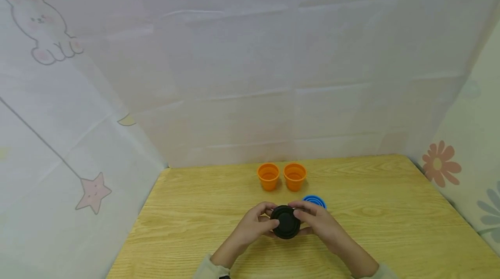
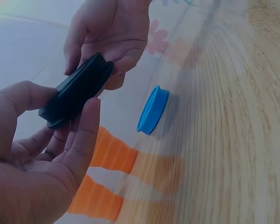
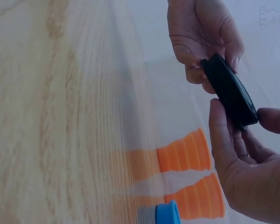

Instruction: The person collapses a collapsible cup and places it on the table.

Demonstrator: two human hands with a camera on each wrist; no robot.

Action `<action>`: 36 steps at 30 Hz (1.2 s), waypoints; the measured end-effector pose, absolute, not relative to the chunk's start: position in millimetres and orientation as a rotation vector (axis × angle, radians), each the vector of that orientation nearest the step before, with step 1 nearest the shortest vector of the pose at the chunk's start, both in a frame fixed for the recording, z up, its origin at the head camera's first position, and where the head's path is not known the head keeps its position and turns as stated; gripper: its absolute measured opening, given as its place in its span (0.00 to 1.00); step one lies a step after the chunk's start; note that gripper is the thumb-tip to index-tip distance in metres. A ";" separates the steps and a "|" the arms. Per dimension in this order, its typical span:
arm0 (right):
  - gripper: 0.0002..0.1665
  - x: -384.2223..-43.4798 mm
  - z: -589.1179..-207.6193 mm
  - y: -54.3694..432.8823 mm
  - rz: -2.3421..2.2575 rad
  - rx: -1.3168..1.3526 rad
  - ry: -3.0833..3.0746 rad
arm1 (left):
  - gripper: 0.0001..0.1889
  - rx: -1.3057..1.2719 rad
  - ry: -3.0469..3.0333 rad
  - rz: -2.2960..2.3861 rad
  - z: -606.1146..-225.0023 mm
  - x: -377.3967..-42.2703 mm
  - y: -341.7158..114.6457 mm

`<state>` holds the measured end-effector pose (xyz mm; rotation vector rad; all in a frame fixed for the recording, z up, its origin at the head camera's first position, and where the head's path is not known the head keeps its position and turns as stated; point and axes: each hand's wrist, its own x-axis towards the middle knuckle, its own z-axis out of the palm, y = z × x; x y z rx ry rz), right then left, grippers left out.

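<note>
Light wood-grain bench [image 1: 187, 214], seen from the head camera, spreads across the lower part of the scene, with pale cloth around it. Nearest, at the bottom edge, a person's cream sleeves [image 1: 212, 268] lead to two bare hands that meet around one thing. The left hand [image 1: 255, 225] pinches the left side of a round black disc [image 1: 286, 223], its thumb over the face and its fingers underneath. The right hand [image 1: 321, 223] grips the same disc from the right. The disc has stepped rings and is held up off the bench, tilted. Just beyond the right hand, and partly hidden by it, a low blue disc [image 1: 314, 201] with raised rings lies flat on the bench. Farther back, two ribbed orange cups, a left cup [image 1: 268, 177] and a right cup [image 1: 294, 177], stand upright side by side. Behind the bench, the creased cloth [image 1: 242, 75] shows a rabbit [image 1: 44, 25] and a pink star [image 1: 93, 193] at left and a coral flower [image 1: 441, 164] at right.
</note>
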<state>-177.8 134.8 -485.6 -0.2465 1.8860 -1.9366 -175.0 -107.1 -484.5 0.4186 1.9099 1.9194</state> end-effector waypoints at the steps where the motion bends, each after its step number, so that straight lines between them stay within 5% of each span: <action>1: 0.30 -177.7 -485.6 134.4 -1.933 -0.231 1.893 | 0.21 0.421 1.909 1.921 -484.1 -174.9 -107.9; 26: 0.31 -176.9 -491.5 135.4 -1.990 -0.216 1.638 | 0.09 0.905 2.335 1.831 -490.2 -172.8 -112.7; 36: 0.25 -176.7 -489.8 135.5 -2.035 -0.227 1.570 | 0.15 1.282 2.619 1.593 -496.8 -170.1 -110.0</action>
